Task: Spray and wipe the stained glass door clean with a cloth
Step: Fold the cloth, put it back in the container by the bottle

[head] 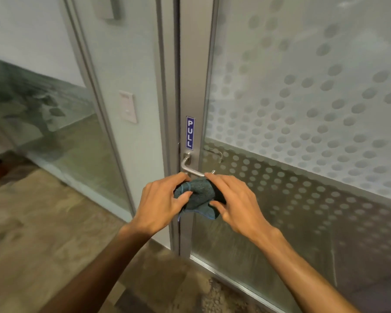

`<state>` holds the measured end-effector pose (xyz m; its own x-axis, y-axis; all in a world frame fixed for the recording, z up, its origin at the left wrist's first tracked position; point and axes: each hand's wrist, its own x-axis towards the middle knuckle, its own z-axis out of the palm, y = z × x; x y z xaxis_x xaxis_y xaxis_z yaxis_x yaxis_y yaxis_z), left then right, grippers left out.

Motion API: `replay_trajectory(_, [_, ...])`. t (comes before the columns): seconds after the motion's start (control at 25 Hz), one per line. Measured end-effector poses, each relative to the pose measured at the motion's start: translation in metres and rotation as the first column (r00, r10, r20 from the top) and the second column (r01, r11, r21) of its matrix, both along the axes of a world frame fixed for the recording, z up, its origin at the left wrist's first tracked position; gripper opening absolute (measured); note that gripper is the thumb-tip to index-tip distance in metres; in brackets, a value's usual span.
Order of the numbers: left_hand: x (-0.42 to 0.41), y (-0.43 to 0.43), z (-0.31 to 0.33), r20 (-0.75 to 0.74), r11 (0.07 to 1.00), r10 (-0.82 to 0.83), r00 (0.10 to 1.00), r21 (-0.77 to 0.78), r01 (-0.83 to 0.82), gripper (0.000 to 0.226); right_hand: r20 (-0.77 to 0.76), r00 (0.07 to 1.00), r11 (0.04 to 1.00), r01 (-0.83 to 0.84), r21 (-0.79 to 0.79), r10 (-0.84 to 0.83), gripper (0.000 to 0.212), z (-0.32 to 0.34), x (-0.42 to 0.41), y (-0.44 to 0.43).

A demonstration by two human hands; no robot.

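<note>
A bunched teal cloth (198, 195) sits between my two hands, just below the metal lever handle (190, 169) of the glass door (303, 114). My left hand (160, 202) grips the cloth's left side with thumb and fingers. My right hand (233, 199) holds its right side, fingertips near the handle's end. The door glass is frosted with a dot pattern, and faint streaks run down its lower clear band. No spray bottle is in view.
The door's grey metal stile (195, 86) carries a blue PULL sticker (190, 133). To the left stands a fixed glass panel (113, 86) with a white wall switch (128, 109) behind it. A wood-look floor (43, 222) lies below, and plant leaves show at far left.
</note>
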<state>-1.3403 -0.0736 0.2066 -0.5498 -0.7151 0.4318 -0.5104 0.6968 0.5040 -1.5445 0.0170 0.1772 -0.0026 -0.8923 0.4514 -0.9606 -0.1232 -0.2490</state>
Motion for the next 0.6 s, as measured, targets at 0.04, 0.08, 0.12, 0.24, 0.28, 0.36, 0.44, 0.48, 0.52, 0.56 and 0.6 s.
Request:
replay_trajectory(0.04, [0.006,0.008,0.001,0.018,0.999,0.035,0.999,-0.009,-0.034,0.014,-0.003,1.0,1.0,-0.003,-0.01,0.003,0.07,-0.006,0.005,-0.001])
replay_trajectory(0.08, [0.013,0.016,0.0,0.031,0.997,0.08,0.996,-0.012,-0.08,0.014,0.004,1.0,1.0,-0.019,-0.023,0.019,0.065,-0.011,0.01,-0.002])
replay_trajectory(0.12, [0.021,0.023,-0.001,0.047,0.992,0.124,0.991,-0.01,-0.123,0.014,0.018,0.999,0.998,-0.044,-0.039,0.045,0.059,-0.016,0.016,-0.003])
replay_trajectory(0.24, [0.053,0.044,-0.018,0.088,0.975,0.219,0.972,0.023,-0.222,0.032,0.059,0.987,0.987,-0.144,-0.067,0.148,0.045,-0.022,0.04,-0.008])
replay_trajectory(0.28, [0.066,0.053,-0.028,0.109,0.968,0.246,0.963,0.015,-0.249,0.042,0.063,0.98,0.98,-0.185,-0.07,0.189,0.042,-0.024,0.053,-0.011])
replay_trajectory(0.36, [0.089,0.07,-0.05,0.163,0.951,0.31,0.936,-0.057,-0.305,0.048,0.049,0.963,0.962,-0.26,-0.078,0.265,0.04,-0.031,0.08,-0.016])
replay_trajectory(0.44, [0.114,0.085,-0.066,0.166,0.902,0.425,0.89,-0.155,-0.402,0.042,-0.005,0.94,0.936,-0.34,-0.095,0.341,0.041,-0.037,0.11,-0.022])
replay_trajectory(0.48, [0.13,0.091,-0.072,0.14,0.866,0.487,0.862,-0.203,-0.457,0.04,-0.045,0.92,0.914,-0.392,-0.108,0.389,0.04,-0.04,0.128,-0.026])
replay_trajectory(0.52, [0.145,0.095,-0.078,0.115,0.829,0.537,0.836,-0.258,-0.497,0.039,-0.082,0.895,0.887,-0.446,-0.121,0.438,0.038,-0.045,0.145,-0.029])
replay_trajectory(0.56, [0.161,0.098,-0.084,0.097,0.789,0.576,0.811,-0.325,-0.522,0.037,-0.11,0.866,0.857,-0.499,-0.129,0.487,0.038,-0.049,0.163,-0.032])
replay_trajectory(0.6, [0.177,0.1,-0.088,0.085,0.747,0.612,0.786,-0.389,-0.539,0.035,-0.132,0.836,0.826,-0.547,-0.133,0.533,0.04,-0.053,0.182,-0.035])
